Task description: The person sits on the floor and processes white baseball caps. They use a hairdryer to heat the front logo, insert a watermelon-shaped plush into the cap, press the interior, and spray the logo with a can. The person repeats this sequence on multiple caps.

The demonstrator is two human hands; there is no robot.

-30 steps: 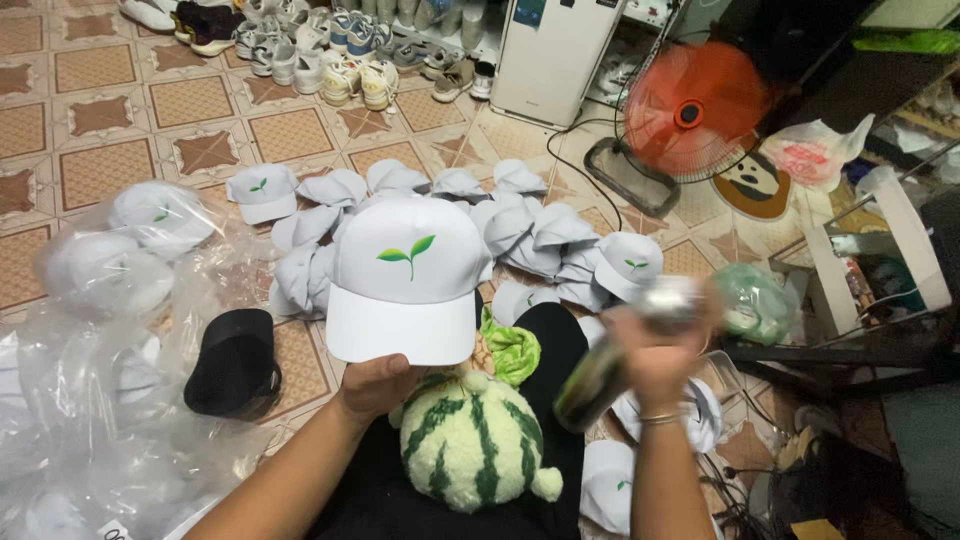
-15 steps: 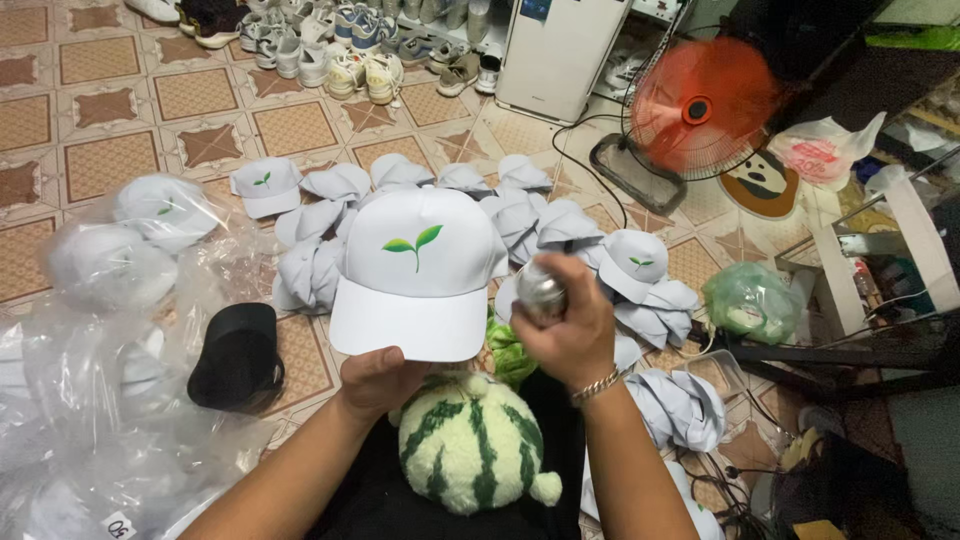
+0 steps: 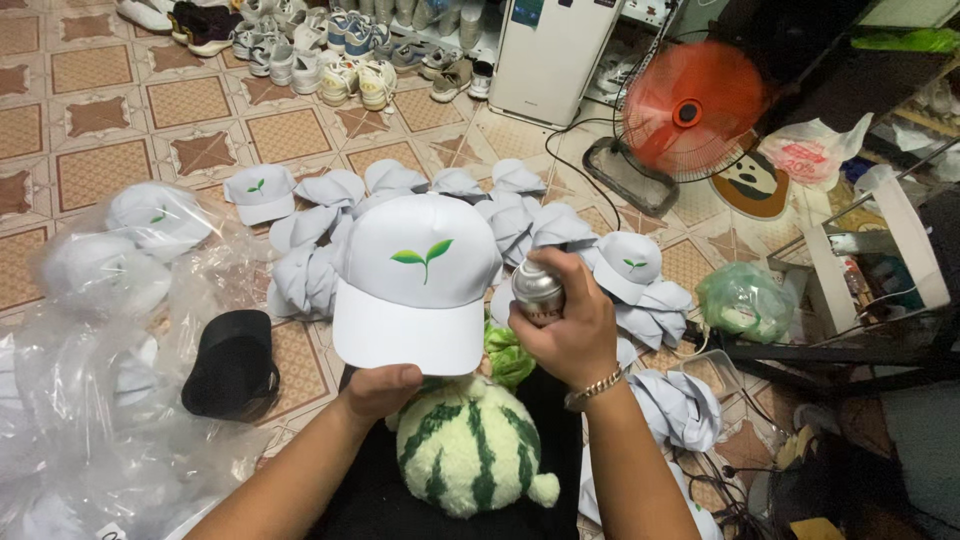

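My left hand (image 3: pixel 378 388) grips the brim of a white cap (image 3: pixel 415 275) with a green sprout emblem, holding it up with its front facing me. My right hand (image 3: pixel 566 325) is closed around a silver spray can (image 3: pixel 537 287), held right beside the cap's right side. A green striped watermelon plush (image 3: pixel 468 446) lies on my lap just below both hands.
Many more white caps (image 3: pixel 500 215) lie heaped on the tiled floor behind. Clear plastic bags with caps (image 3: pixel 110 330) and a black cap (image 3: pixel 233 362) sit at left. A red floor fan (image 3: pixel 690 110), a white appliance (image 3: pixel 550 55), shoes (image 3: pixel 330 50) and a metal rack (image 3: pixel 860 300) stand around.
My right hand has brought the spray can from low on the right up to the cap's right side. The left hand has kept the cap almost still.
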